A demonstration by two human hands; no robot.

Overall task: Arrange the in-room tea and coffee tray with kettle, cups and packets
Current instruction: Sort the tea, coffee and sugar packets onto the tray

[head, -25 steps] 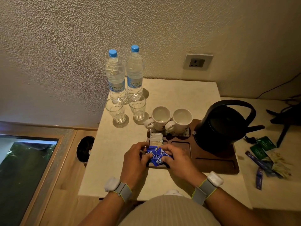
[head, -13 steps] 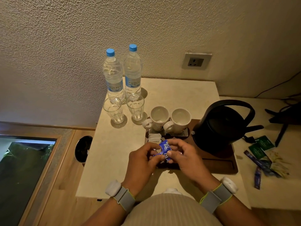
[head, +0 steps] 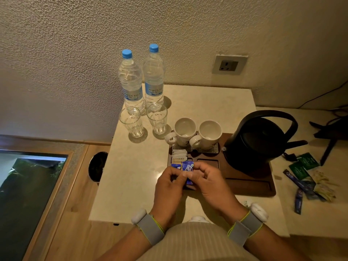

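From the head camera, both hands are close together over the front left part of the brown tray (head: 250,187). The left hand (head: 167,187) and the right hand (head: 211,183) each have their fingers curled round small blue packets (head: 188,171). The hands hold the packets up, just above the tray. The front packet stands on end, so its long side runs up and down, and its printed face looks toward the camera. A second blue packet peeks out just to its left.

The tray sits on a pale table (head: 197,102). Behind the hands, white packets (head: 179,156) stand in a row in the left slot of the tray. Two white cups (head: 196,132) stand side by side at the back of the tray, with their handles pointing to the front left. The black kettle (head: 258,144) stands on the right side of the tray, with its big handle arching over the top.

Two glasses (head: 145,121) stand on the table to the left of the cups, and two water bottles (head: 141,80) with blue caps stand behind them by the wall. More green and blue packets (head: 308,176) lie loose on the table to the right of the tray.
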